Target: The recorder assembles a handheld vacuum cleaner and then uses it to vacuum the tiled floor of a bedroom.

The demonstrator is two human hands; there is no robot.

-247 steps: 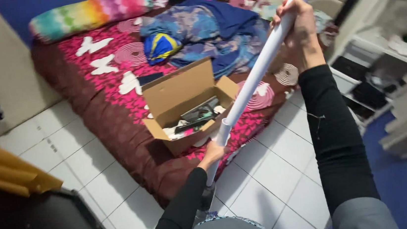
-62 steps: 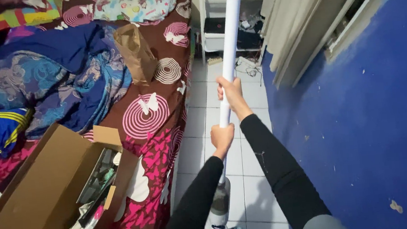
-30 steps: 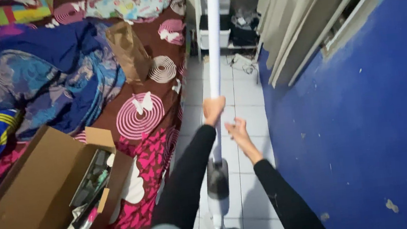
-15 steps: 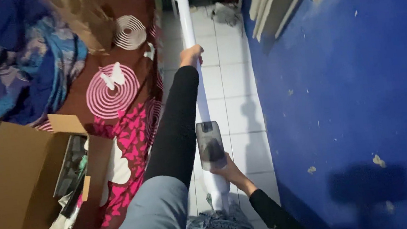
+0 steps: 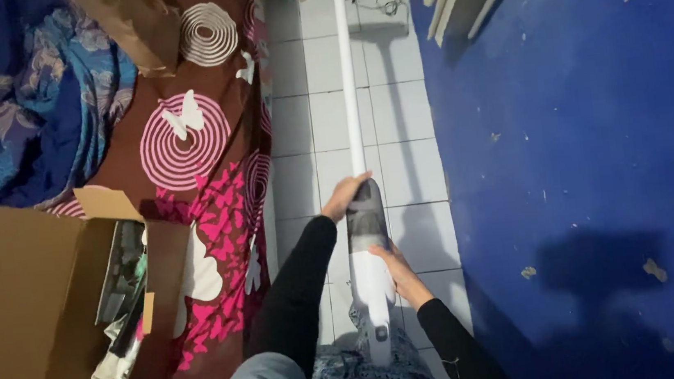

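Two hands on this one, and both are on the fat end of the stick vacuum (image 5: 370,281), which runs from just in front of my knees straight out along the white tile floor (image 5: 405,125), between the bed on my left and the blue wall (image 5: 597,148) on my right. Nearest me, my right hand (image 5: 392,265) lies against the side of the white motor body, fingers resting on it; I honestly can't tell if it's wrapped around or just steadying. A bit further out, my left hand (image 5: 346,198) is curled over the top of the smoky grey dust bin (image 5: 365,220), right where the long white tube (image 5: 346,81) starts. My guess is that all the weight sits in that motor and bin section, so that's the place to hold it; the tube looks stiff but light, and the smooth plastic could get slippery. Off to the left there's an open cardboard box (image 5: 27,310) with odds and ends in it, sitting on the brown and pink patterned bedsheet (image 5: 203,169), well apart from the vacuum. Far end of the tube reaches up near some tangled cables (image 5: 380,0) at the top of the view.
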